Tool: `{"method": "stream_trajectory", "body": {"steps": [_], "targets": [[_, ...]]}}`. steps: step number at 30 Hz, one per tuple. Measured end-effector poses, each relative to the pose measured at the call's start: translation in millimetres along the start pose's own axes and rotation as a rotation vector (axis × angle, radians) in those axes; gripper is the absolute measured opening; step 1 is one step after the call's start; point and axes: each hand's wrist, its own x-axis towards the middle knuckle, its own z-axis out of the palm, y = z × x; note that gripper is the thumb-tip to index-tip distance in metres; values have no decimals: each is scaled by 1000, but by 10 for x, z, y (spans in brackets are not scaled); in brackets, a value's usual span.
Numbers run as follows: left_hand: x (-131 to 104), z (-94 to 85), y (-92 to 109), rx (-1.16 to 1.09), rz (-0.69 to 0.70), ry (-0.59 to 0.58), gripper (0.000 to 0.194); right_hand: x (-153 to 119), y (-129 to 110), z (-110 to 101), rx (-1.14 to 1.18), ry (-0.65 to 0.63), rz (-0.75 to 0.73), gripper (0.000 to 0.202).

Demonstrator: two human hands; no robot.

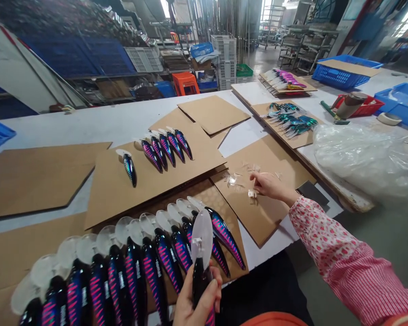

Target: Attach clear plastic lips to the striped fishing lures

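Observation:
My left hand [199, 299] is wrapped round a black fishing lure [200, 276] at the bottom centre, its clear oval lip pointing up. My right hand [265, 184] reaches over a cardboard sheet [258, 226] on the right, fingers bent together beside small clear plastic pieces [234, 181]; what its fingertips hold, if anything, is too small to make out. A long row of black, blue and pink lures [134, 271] with clear lips lies on cardboard left of my left hand. Several similar lures [166, 147] and a single one [129, 170] lie on a raised cardboard sheet [105, 194] behind.
Green-blue lures [292, 120] and pink ones [285, 80] lie on cardboard at the back right. Nearby are a clear plastic bag [363, 154], a red basket [363, 106], blue baskets [340, 74] and a tape roll [389, 118]. An orange stool [185, 81] stands beyond the table.

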Motion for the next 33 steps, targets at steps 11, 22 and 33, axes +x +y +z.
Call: {"method": "stream_trajectory", "body": {"steps": [11,22,33], "targets": [[54,282,-4,229,228,37,46,-506,-1230,-130,562,-338,-470,19],[-54,101,-291,33,214,196,48,-975,-1578,546,965,-144,-306,53],[-125,2,-683,328,299,252,50,-778,-1900,451,550,363,-337,33]]}}
